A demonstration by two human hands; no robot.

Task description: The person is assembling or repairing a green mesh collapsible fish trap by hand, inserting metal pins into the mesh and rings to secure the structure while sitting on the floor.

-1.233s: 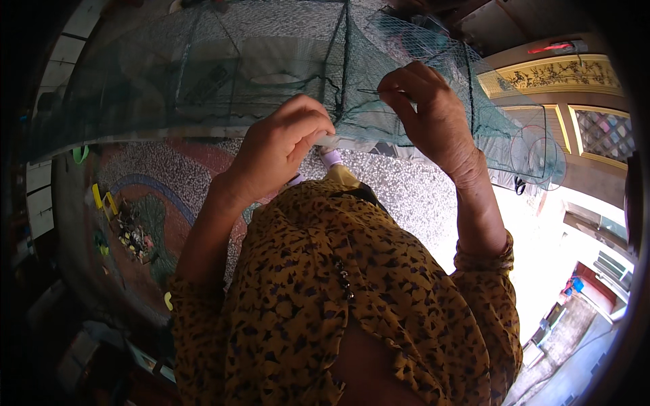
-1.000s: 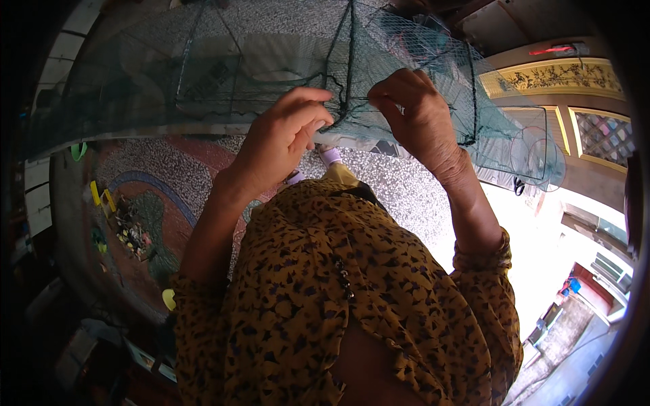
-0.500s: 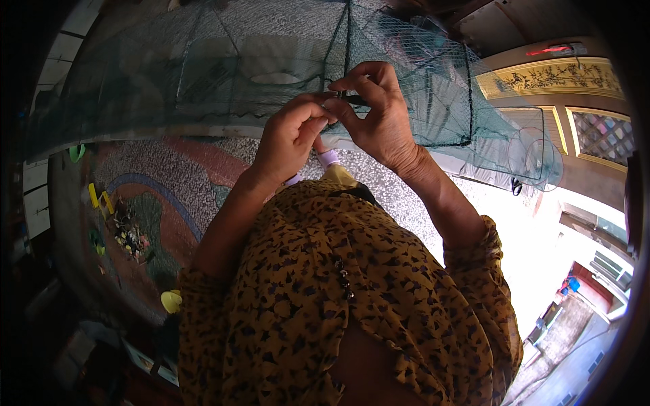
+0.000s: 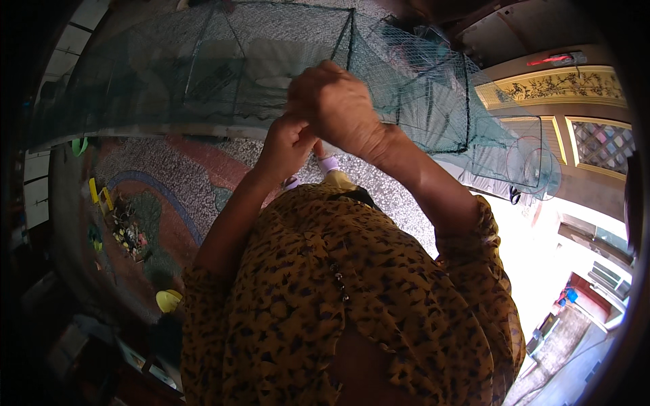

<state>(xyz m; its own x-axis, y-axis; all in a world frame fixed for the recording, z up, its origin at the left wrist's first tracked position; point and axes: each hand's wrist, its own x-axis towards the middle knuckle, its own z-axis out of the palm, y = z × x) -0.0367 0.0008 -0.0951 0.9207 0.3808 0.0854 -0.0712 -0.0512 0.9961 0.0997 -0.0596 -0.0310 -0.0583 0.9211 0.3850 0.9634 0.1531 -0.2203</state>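
A long green mesh net (image 4: 433, 101), stretched over dark square frames, spans the space in front of me. At its near edge my two hands meet. My right hand (image 4: 335, 105) is closed with its back turned up, and its fingertips are hidden. Just below and to the left, my left hand (image 4: 284, 145) is closed in a pinch, its fingertips tucked under the right hand. Whatever lies between the fingers is covered by the hands.
A pale ledge (image 4: 196, 130) runs beneath the net's near side. Pebbled flooring (image 4: 183, 166) with coloured bands lies below. A yellow-framed panel (image 4: 555, 84) stands at the right, and a heap of small items (image 4: 128, 233) lies at the left.
My right hand has moved left and turned over, its back now covering the fingertips. The small dark piece seen between its fingers before is now hidden. My left hand has shifted slightly.
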